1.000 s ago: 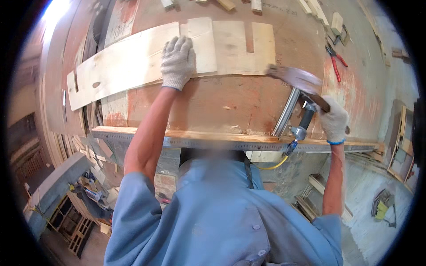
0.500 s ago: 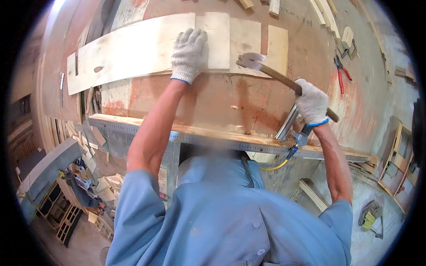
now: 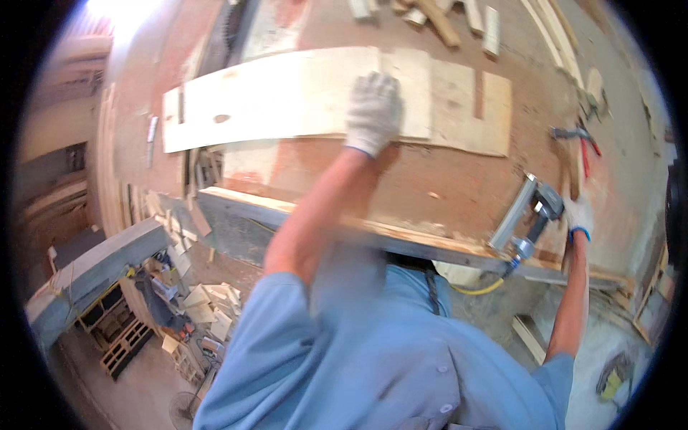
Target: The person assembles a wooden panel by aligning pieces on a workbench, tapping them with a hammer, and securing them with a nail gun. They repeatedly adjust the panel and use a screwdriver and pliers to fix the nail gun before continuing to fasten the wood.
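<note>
My left hand (image 3: 374, 113), in a white knit glove, lies flat on a long pale plywood strip (image 3: 322, 89), fingers stretched away from me. The strip looks made of several pieces side by side, with slots near both ends. Far to the right, my gloved right hand (image 3: 579, 215) grips the lower end of a hammer (image 3: 575, 172) by its wooden handle; its fingers are partly hidden. The hammer's head points away from me, next to red-handled pliers (image 3: 589, 154). Just left of that hand, an air nail gun (image 3: 539, 208) lies at the bench's near edge.
A yellow hose (image 3: 476, 289) hangs from the nail gun. Wood offcuts (image 3: 437, 21) lie at the bench's far side, and long battens (image 3: 552, 36) at far right. A straight wooden rail (image 3: 344, 222) runs along the near edge. Scrap wood (image 3: 211, 304) is heaped on the floor at left.
The hammer has gone from above the strip's right end to the bench at far right, its head turned away from me. My left hand stays on the strip; the view has shifted.
</note>
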`<state>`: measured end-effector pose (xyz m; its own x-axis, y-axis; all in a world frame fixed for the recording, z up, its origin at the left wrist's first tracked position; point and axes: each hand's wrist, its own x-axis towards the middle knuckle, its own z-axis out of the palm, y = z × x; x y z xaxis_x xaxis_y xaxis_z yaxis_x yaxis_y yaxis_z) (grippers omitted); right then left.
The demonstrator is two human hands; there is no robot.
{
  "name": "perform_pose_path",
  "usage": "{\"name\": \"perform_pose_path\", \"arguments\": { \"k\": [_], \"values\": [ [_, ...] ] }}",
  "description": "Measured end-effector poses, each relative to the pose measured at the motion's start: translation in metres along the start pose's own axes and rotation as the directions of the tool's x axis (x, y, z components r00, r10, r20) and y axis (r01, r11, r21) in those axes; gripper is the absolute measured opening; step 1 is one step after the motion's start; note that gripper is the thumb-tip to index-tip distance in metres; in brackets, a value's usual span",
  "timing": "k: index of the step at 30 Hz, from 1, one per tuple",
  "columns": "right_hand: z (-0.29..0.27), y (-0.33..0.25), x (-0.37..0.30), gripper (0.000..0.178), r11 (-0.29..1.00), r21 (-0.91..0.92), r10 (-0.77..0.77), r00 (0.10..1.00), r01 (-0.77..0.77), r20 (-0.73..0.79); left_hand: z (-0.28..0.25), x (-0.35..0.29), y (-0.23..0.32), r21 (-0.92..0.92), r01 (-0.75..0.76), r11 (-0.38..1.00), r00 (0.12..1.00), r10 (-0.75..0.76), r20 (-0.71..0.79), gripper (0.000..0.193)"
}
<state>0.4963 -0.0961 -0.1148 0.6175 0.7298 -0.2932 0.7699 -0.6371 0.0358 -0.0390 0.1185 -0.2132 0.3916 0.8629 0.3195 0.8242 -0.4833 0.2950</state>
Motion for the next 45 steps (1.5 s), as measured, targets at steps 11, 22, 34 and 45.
{"name": "perform_pose_path", "arguments": {
  "k": [11,22,34,45],
  "values": [
    [0.062,-0.327,-0.146,0.049,0.797,0.411,-0.436,0.893,0.442,-0.115,-0.096,-0.075,-0.143,-0.152,0.246,0.957,0.951,-0.268,-0.153,0.048],
    [0.07,-0.422,-0.168,0.03,0.801,0.25,-0.497,0.837,0.544,-0.228,-0.244,-0.242,-0.5,-0.142,0.813,0.565,0.553,-0.825,-0.115,0.041],
    [0.076,-0.423,-0.145,0.061,0.926,0.33,-0.119,0.971,0.184,-0.208,-0.227,-0.189,-0.49,-0.651,0.734,0.196,0.353,-0.928,0.118,0.031],
    [-0.005,-0.366,-0.103,0.037,0.653,0.756,-0.134,0.989,0.047,0.054,-0.296,-0.188,-0.454,-0.321,0.899,0.299,0.331,-0.942,0.049,0.029]
  ]
}}
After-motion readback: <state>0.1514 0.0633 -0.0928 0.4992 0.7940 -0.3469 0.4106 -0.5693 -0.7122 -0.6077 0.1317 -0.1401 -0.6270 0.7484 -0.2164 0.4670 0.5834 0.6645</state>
